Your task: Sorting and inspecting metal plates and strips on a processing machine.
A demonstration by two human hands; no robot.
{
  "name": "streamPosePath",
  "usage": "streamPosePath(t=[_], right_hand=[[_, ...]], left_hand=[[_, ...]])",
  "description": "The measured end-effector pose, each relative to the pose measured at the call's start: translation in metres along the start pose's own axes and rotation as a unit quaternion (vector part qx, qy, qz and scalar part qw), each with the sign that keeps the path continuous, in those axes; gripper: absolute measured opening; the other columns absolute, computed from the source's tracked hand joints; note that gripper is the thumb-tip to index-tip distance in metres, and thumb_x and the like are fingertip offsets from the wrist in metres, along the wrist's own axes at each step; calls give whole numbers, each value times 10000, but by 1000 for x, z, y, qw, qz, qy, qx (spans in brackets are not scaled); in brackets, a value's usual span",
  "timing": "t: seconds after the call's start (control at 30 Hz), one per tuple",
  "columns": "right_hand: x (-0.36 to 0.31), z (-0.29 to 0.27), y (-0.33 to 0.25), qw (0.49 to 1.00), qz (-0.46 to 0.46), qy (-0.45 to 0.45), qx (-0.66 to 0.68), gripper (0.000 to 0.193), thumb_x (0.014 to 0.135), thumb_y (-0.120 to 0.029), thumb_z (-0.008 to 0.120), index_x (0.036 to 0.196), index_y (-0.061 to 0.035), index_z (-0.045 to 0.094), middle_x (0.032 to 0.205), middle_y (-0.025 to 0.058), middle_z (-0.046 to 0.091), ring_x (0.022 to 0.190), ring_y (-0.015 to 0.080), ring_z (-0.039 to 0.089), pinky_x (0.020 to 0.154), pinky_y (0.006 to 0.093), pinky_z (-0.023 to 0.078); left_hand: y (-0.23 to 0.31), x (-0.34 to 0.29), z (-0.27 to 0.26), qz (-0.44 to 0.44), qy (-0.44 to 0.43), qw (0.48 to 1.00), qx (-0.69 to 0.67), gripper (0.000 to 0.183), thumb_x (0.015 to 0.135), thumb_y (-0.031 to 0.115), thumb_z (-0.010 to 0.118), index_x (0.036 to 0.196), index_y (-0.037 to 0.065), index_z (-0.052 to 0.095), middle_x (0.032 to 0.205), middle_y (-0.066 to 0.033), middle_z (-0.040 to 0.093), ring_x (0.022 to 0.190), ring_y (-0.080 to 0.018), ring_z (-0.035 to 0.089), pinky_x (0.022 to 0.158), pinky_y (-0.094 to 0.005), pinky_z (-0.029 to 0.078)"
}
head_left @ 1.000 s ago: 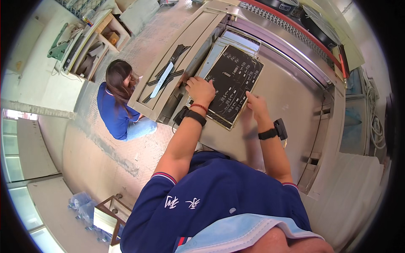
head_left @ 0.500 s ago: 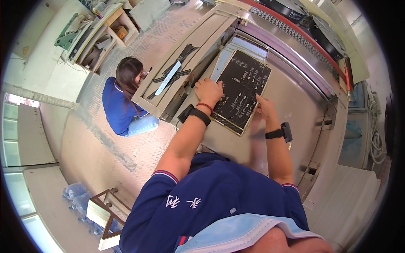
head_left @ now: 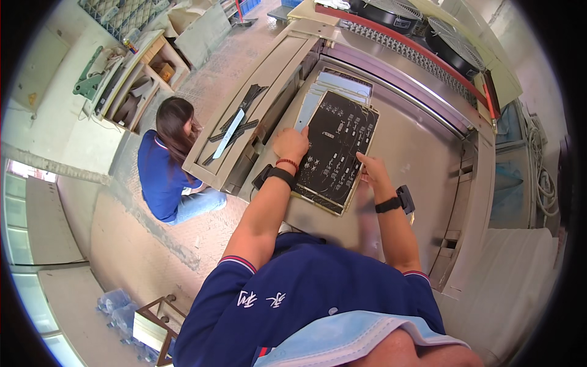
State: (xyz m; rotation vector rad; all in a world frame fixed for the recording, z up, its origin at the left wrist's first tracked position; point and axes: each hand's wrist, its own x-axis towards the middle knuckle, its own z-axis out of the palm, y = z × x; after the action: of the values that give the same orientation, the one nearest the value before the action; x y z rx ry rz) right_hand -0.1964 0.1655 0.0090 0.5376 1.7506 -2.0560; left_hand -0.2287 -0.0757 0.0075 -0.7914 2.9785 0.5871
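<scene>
Two hands on the dark panel

Both of our hands rest on one dark panel (head_left: 338,150), a flat black sheet with small pale markings that lies tilted on the grey metal bed of the machine (head_left: 422,153). Our left hand (head_left: 291,144) sits at the panel's left edge, about halfway along it, fingers curled against that edge; we cannot tell whether they clamp it or only press on it. Our right hand (head_left: 372,169) lies on the opposite, right edge, lower down, fingers laid flat on the black surface and thumb toward the rim. So the panel spans the gap between our two hands, its far end reaching away from us toward a stack of pale grey sheets (head_left: 338,85) that shows from beneath it. We wear a black band and a red cord on the left wrist, and a black watch (head_left: 389,205) on the right. Well to our left, another person in a blue shirt (head_left: 160,177) crouches on the floor beside the machine's beige side shelf (head_left: 244,107), where dark strips (head_left: 235,125) lie.
</scene>
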Motion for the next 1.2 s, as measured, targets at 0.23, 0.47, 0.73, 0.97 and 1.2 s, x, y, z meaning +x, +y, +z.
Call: streamPosePath(t=[0.23, 0.47, 0.73, 0.97, 1.2], right_hand=[[-4, -25, 17, 998, 56, -21, 18, 318, 862, -194, 659, 1047, 51, 576, 889, 111, 663, 728, 233, 666, 672, 386, 558], [-17, -31, 23, 998, 54, -16, 12, 320, 885, -223, 644, 1048, 47, 589, 902, 106, 674, 731, 214, 672, 717, 376, 564], [-14, -39, 40, 999, 10, -16, -43, 355, 883, -242, 653, 1043, 69, 589, 894, 107, 661, 725, 201, 661, 691, 351, 563], [-31, -52, 37, 989, -21, 35, -143, 407, 855, -271, 689, 1068, 65, 603, 911, 99, 654, 719, 190, 639, 668, 329, 537], [-40, -89, 15, 976, 36, -37, 213, 479, 796, -187, 758, 1170, 39, 562, 1118, 122, 637, 970, 264, 627, 885, 381, 500]], left_hand=[[10, -24, -4, -5, -8, 1000, -11, 624, 835, 546, 575, 1063, -32, 623, 1049, -213, 638, 1034, -342, 590, 877, -420, 478], [13, -16, -14, 3, -94, 994, -60, 591, 847, 523, 564, 1013, -36, 659, 1051, -233, 652, 1028, -367, 615, 872, -418, 489], [13, -30, -12, -11, -77, 990, -114, 572, 858, 524, 542, 947, -24, 679, 989, -244, 663, 943, -385, 642, 804, -458, 505], [0, -63, 0, -23, -56, 983, -171, 604, 855, 539, 557, 878, -55, 662, 853, -262, 662, 828, -421, 646, 728, -483, 503], [22, -110, -8, 83, -1, 952, -294, 592, 832, 560, 585, 775, -28, 631, 713, -242, 628, 701, -420, 622, 627, -477, 475]])
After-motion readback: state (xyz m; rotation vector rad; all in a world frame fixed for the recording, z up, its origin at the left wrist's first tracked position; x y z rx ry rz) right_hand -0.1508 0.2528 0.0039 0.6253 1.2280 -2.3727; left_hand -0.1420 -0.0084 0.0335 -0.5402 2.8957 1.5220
